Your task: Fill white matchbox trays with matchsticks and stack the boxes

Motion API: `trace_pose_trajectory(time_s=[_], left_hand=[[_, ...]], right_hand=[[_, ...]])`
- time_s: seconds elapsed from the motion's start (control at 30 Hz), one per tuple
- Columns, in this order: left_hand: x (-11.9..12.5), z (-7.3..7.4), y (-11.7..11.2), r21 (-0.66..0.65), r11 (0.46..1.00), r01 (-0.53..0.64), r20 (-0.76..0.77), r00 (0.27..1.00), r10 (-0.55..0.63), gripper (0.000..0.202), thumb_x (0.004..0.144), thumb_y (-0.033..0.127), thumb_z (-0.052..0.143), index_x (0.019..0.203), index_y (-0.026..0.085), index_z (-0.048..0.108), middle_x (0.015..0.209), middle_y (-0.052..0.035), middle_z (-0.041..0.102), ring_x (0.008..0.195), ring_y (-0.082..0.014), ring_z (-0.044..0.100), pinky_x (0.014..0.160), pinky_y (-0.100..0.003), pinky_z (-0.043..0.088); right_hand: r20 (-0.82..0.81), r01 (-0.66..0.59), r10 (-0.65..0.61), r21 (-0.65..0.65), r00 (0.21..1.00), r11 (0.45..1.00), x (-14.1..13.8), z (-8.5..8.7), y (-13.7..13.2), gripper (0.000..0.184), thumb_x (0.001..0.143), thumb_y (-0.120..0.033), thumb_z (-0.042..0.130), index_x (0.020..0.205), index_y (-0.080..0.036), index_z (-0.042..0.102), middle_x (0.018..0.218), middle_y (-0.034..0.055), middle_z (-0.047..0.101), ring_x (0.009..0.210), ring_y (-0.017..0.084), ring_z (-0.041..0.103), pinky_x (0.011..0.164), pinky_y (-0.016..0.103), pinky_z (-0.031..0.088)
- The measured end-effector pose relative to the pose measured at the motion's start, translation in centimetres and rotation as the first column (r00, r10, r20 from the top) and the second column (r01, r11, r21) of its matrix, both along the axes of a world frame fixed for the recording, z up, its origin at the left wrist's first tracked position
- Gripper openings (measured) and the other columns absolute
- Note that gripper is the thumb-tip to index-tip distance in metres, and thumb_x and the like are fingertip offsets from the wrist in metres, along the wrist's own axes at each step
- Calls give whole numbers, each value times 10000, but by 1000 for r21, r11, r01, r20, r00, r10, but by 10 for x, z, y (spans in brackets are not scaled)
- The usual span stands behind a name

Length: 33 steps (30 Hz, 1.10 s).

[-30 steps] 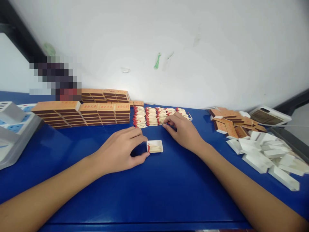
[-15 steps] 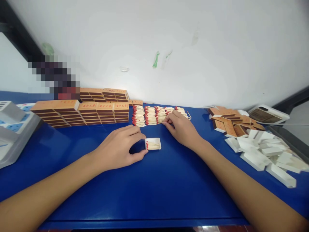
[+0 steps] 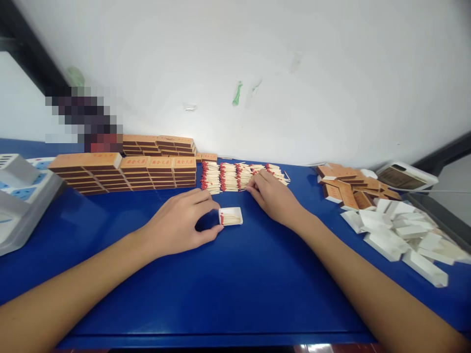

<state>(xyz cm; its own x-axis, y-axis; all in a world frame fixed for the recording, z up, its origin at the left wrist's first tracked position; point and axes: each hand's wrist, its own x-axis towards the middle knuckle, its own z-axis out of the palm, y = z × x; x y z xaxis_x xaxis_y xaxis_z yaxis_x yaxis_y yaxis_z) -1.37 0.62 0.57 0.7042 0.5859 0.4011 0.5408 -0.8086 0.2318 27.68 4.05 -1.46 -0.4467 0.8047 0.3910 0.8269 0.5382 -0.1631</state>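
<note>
My left hand [image 3: 187, 220] grips the left end of a small white matchbox tray [image 3: 238, 215] between thumb and fingers. The tray rests on the blue table, and several red-tipped matches [image 3: 230, 219] lie side by side in it. Farther back, my right hand [image 3: 270, 191] is at the front edge of the match piles [image 3: 228, 177]. Its thumb and fingertips are pinched together near the third pile. Whatever lies between those fingertips is too small or hidden to make out.
Stacked matchboxes [image 3: 158, 171] stand at the back left, beside a power strip [image 3: 29, 196]. On the right are a heap of matchbox sleeves [image 3: 344, 191], a pile of white trays [image 3: 397, 230] and a phone [image 3: 408, 175]. A white wall [image 3: 294, 98] rises behind the blue table [image 3: 228, 294].
The left hand and the tray sit slightly farther left and up in the picture. My right hand stays at the match piles, its fingers still pinched, with only a slight shift.
</note>
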Motion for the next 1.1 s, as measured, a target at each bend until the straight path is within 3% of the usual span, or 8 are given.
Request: trace_pose_trajectory(time_s=[0.17, 0.3, 0.43, 0.73, 0.97, 1.1], left_hand=[[-1, -1, 1, 15, 1000, -19, 4, 1000, 19, 241, 975, 374, 685, 1114, 183, 732, 992, -49, 693, 912, -209, 671, 788, -338, 550], [0, -1, 0, 8, 1000, -18, -6, 1000, 18, 241, 972, 363, 685, 1123, 179, 725, 1009, -57, 696, 945, -222, 671, 822, -353, 557], [0, 0, -1, 14, 1000, -21, -13, 1000, 21, 249, 969, 359, 686, 1127, 170, 721, 1010, -61, 697, 947, -228, 672, 822, -365, 559], [0, -1, -1, 11, 1000, -20, -19, 1000, 21, 234, 975, 364, 673, 1116, 182, 717, 997, -60, 700, 924, -220, 681, 779, -341, 551], [0, 1, -1, 25, 1000, -3, -11, 1000, 3, 247, 972, 349, 684, 1127, 161, 721, 999, -66, 695, 928, -224, 674, 791, -349, 555], [0, 1, -2, 18, 1000, -5, -10, 1000, 5, 249, 971, 349, 680, 1132, 166, 730, 1003, -67, 699, 931, -225, 670, 789, -351, 557]], right_hand=[[-58, -50, 51, 4, 997, 999, -12, 19, -23, 94, 1082, -226, 493, 1012, -215, 555, 1050, 103, 616, 913, 247, 612, 781, 377, 515], [21, -105, 106, -27, 994, 994, -31, 29, -47, 96, 1083, -218, 503, 1025, -196, 577, 1043, 96, 631, 909, 239, 637, 753, 371, 524], [99, -133, 137, -44, 986, 990, -40, 29, -56, 133, 1086, -223, 487, 1008, -201, 592, 1026, 100, 649, 890, 242, 654, 710, 369, 522], [108, -104, 110, -60, 988, 993, -45, 22, -57, 161, 1089, -235, 486, 1000, -199, 616, 1016, 107, 660, 889, 246, 664, 660, 357, 499], [-64, -144, 140, -59, 988, 988, -41, 24, -57, 135, 1069, -233, 550, 998, -203, 660, 958, 71, 665, 817, 207, 641, 695, 341, 489], [-220, -41, 28, -55, 975, 998, -25, 21, -41, 99, 1030, -233, 607, 949, -218, 662, 871, 39, 649, 736, 181, 605, 664, 318, 460]])
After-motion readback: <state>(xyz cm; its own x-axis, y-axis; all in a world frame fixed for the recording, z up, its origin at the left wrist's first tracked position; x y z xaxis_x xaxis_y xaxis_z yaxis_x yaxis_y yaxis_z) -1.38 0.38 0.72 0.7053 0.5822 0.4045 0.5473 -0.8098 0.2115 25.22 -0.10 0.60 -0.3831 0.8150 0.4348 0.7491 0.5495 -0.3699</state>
